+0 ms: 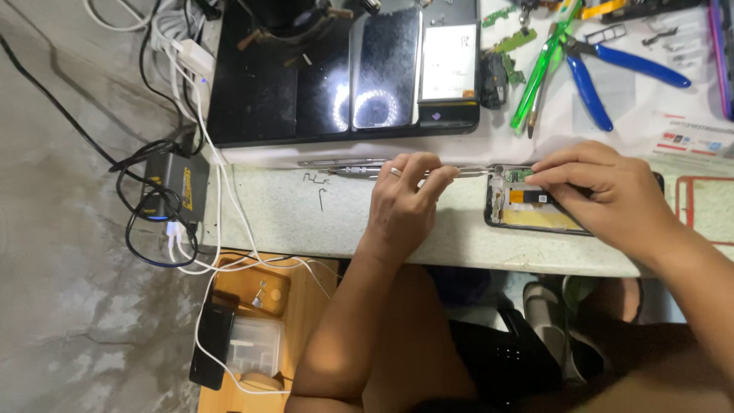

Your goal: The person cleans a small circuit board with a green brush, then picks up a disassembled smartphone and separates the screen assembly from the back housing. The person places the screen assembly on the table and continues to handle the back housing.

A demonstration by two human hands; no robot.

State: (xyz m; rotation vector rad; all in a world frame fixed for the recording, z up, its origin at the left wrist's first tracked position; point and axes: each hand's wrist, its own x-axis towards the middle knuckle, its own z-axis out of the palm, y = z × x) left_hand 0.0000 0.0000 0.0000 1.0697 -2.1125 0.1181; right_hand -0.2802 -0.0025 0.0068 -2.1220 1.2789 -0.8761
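The left hand [404, 200] rests on the pale tabletop [306, 214] with its fingers curled nearly closed around a thin metal tool [466, 173], which runs rightward to the top corner of an opened phone [535, 208]. What kind of tool it is cannot be told. The right hand [604, 191] lies over the phone with its fingers bent and held together, fingertips pressing on the small green circuit board [520, 176] at the phone's upper end; it grips nothing that shows. The phone lies flat near the front edge of the tabletop, its back off, a yellow-orange panel showing inside the dark frame.

Above the hands, on a black mat [283, 92], a dark phone screen [386, 67] lies beside a flat white rectangular package [449, 61] with a dark mark at its upper corner. To the right lie green tweezers [539, 73] and blue-handled cutters [604, 73]. At the far right, a white card [688, 138] with red and blue printed marks lies on the tabletop, and a red-outlined rectangle [699, 203] sits just right of the right hand.
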